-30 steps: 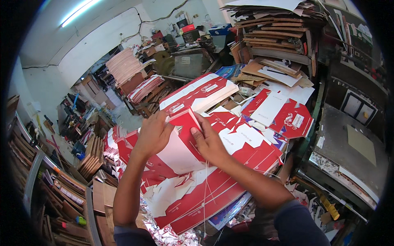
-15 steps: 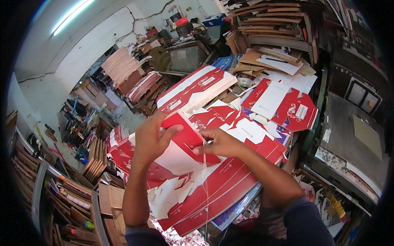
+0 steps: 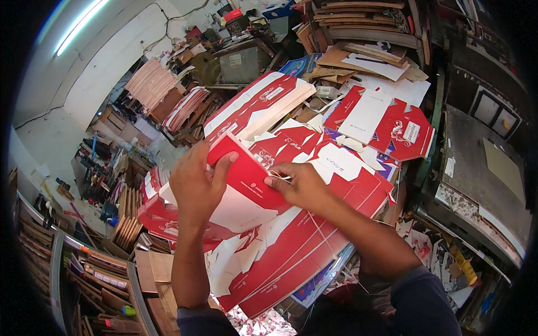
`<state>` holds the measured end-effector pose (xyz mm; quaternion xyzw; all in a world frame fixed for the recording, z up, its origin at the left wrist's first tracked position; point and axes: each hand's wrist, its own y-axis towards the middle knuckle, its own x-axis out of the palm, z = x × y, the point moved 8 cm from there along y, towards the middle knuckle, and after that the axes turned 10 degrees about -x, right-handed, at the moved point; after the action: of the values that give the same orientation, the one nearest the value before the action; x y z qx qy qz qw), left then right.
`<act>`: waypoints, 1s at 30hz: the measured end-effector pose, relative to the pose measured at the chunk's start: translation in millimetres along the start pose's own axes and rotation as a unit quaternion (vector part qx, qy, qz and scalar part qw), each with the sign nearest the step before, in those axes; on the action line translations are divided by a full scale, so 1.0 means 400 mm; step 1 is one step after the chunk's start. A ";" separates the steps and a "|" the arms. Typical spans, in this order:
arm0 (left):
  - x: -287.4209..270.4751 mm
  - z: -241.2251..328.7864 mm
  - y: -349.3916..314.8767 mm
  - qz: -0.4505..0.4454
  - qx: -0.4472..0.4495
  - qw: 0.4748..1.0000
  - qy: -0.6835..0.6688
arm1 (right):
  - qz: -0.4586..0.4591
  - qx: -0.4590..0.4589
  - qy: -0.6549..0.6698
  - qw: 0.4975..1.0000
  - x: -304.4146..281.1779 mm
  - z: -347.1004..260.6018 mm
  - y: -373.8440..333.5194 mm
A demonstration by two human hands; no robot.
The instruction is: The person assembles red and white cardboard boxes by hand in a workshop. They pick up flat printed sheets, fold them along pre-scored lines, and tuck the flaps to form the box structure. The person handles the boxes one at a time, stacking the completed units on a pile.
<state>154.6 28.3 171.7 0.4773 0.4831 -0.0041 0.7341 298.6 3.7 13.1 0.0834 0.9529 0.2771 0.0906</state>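
Note:
A stack of red and white printed card sheets (image 3: 242, 175) is tilted up in front of me. My left hand (image 3: 195, 182) is closed on its upper left edge, thumb on the red face. At the stack's right edge my right hand (image 3: 304, 186) pinches a thin white string (image 3: 320, 231). The string trails down over large red sheets (image 3: 314, 246) lying below. How it runs behind the stack is hidden. Torn white and red card scraps (image 3: 246, 260) lie under the stack.
Beyond my hands lies a thick pile of printed card (image 3: 260, 106). More flat red and white cutouts (image 3: 386, 126) are at the right. A metal-topped machine (image 3: 482, 173) stands far right. Wooden boards (image 3: 106, 274) fill shelves at the left. Paper scraps (image 3: 260, 322) litter the floor.
My right hand has moved slightly up and right along the stack's edge, uncovering more of the red face. The string, which hung straight down, now slants to the right. The left hand keeps its grip.

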 end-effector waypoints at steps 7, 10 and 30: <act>0.003 0.008 -0.024 0.031 -0.020 0.999 -0.005 | 0.050 0.039 0.119 0.991 0.018 0.062 -0.018; -0.014 0.004 -0.029 0.019 -0.006 0.998 -0.057 | -0.083 0.072 0.234 0.966 0.027 0.116 0.011; -0.030 -0.030 -0.073 0.020 0.114 0.985 -0.128 | -0.069 0.195 0.530 0.823 0.120 0.119 -0.061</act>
<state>126.1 15.6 159.1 0.5631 0.3718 -0.1054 0.7305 259.6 17.8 -45.7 -0.1262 0.8917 0.0801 -0.4273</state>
